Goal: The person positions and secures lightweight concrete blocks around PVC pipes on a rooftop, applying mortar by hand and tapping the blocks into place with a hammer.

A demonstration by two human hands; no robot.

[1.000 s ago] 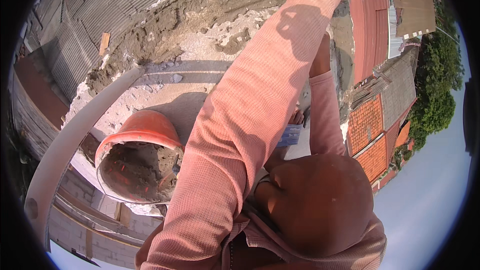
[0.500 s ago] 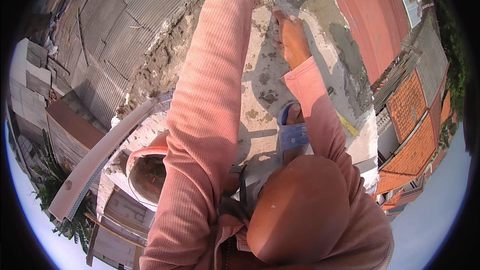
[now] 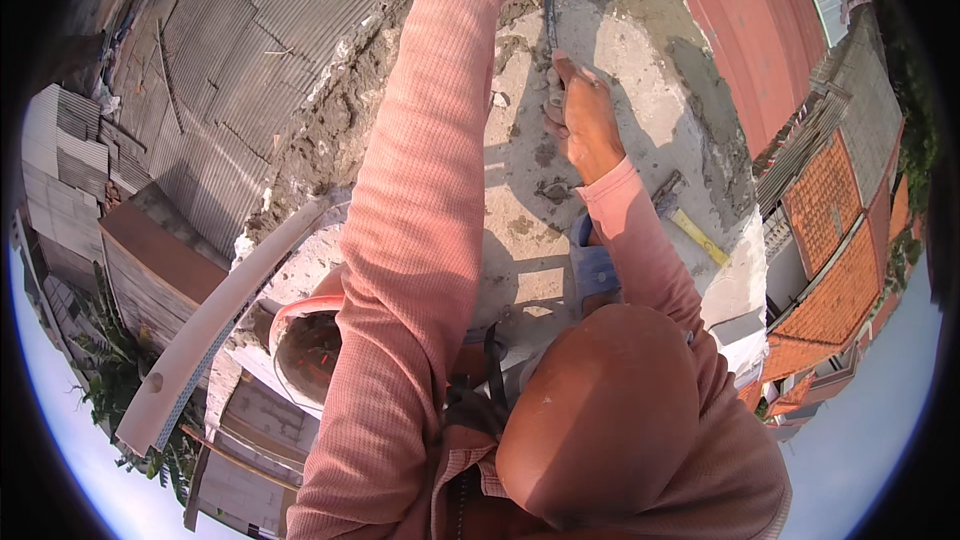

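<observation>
Trowel [image 3: 550, 25] is gripped in the right hand [image 3: 585, 120] at 12 o'clock; the left hand's grip cannot be told.

salmon-pink ribbed sleeve [image 3: 420, 190], orange bucket [image 3: 310, 340], grey corrugated roof [image 3: 230, 70]

**Rooftop setting, bright sun**

Work took place outdoors on a rough concrete slab [image 3: 620, 90], pale grey, blotched with dried mortar and crossed by hard shadows. Its left edge was crumbled, with a band of dirt [image 3: 340, 130] along it. Below on the left lay corrugated metal roofs [image 3: 240, 50], grey and rust-streaked. To the right stood orange tiled roofs [image 3: 835, 240] and a red-painted roof [image 3: 740, 10]. Green trees [image 3: 110, 380] showed at lower left. Sky [image 3: 870, 420] was clear, pale blue.
</observation>
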